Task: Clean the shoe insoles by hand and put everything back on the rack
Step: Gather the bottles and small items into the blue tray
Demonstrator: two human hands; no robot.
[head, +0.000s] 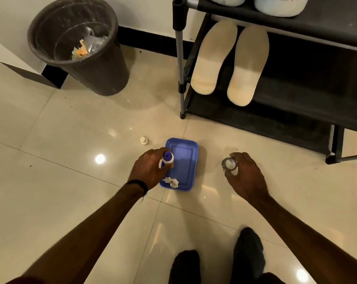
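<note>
Insoles (230,62) are laid side by side on the rack (296,95) shelf — long axes front-to-back, heels forward. Bottle (167,159) is gripped by left hand (151,169) over the tray (190,144); right hand (243,173) holds a glass (229,163).

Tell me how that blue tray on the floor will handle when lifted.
The blue tray looks like thin plastic, so probably light and a bit flexible. Its glossy surface may be slippery. The crumpled tissue lying loose inside could slide if the tray tilts.
</note>
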